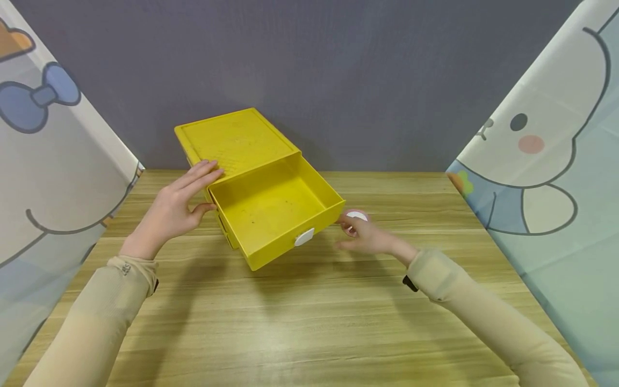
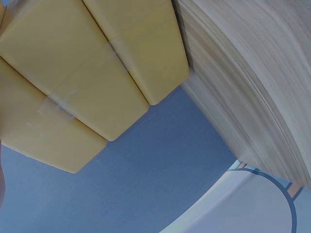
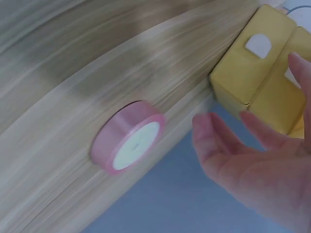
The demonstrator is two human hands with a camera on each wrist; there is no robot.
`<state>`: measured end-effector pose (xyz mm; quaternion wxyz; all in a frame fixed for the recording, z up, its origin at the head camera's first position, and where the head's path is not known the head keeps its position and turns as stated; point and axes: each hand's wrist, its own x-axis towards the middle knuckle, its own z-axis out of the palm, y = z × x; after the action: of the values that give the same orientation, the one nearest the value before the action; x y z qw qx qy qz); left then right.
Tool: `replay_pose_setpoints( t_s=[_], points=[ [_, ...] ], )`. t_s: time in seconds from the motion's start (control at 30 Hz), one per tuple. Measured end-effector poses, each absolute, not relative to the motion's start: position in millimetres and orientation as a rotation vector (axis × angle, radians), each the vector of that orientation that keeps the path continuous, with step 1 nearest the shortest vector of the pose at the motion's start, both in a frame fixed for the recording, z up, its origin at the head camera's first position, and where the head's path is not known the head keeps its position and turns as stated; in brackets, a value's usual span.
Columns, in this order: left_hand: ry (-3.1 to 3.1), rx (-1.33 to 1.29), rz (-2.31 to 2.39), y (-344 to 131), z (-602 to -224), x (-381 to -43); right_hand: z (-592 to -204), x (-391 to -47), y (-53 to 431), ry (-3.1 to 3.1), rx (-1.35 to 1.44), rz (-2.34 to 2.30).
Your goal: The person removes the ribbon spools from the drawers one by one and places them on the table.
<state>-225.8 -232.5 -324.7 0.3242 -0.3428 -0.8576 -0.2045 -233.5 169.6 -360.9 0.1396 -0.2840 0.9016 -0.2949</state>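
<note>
A yellow drawer cabinet (image 1: 232,140) stands on the table with its top drawer (image 1: 271,215) pulled out; inside are only a few dark specks. My left hand (image 1: 176,207) rests its fairly straight fingers on the cabinet's top left edge, thumb by the drawer's side. The left wrist view shows the cabinet's side panels (image 2: 97,73), with barely any of that hand. A pink roll with a white face, like a ribbon spool (image 3: 129,138), lies on the table. Beside it my right hand (image 1: 365,236) is held with loosely bent fingers, apart from the roll in the right wrist view.
The wood-grain table (image 1: 309,328) extends in front of the cabinet. Behind stands a grey wall panel (image 1: 387,86). Cartoon-printed curtains (image 1: 546,134) flank both sides. A white knob (image 1: 304,237) sticks out from the drawer front.
</note>
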Motion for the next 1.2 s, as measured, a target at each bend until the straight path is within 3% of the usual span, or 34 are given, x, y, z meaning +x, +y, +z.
replay_pose_setpoints(
  t_s=[0.27, 0.67, 1.2],
  points=[
    [-2.249, -0.895, -0.54, -233, -325, -226, -347, -219, 156, 2.485, -0.737, -0.882],
    [-2.26, -0.887, -0.549, -233, -324, -225, -330, -208, 141, 2.321, -0.842, -1.004],
    [-2.247, -0.9, -0.563, -232, -325, -226, -318, -203, 128, 2.113, -0.592, -1.173]
  ],
)
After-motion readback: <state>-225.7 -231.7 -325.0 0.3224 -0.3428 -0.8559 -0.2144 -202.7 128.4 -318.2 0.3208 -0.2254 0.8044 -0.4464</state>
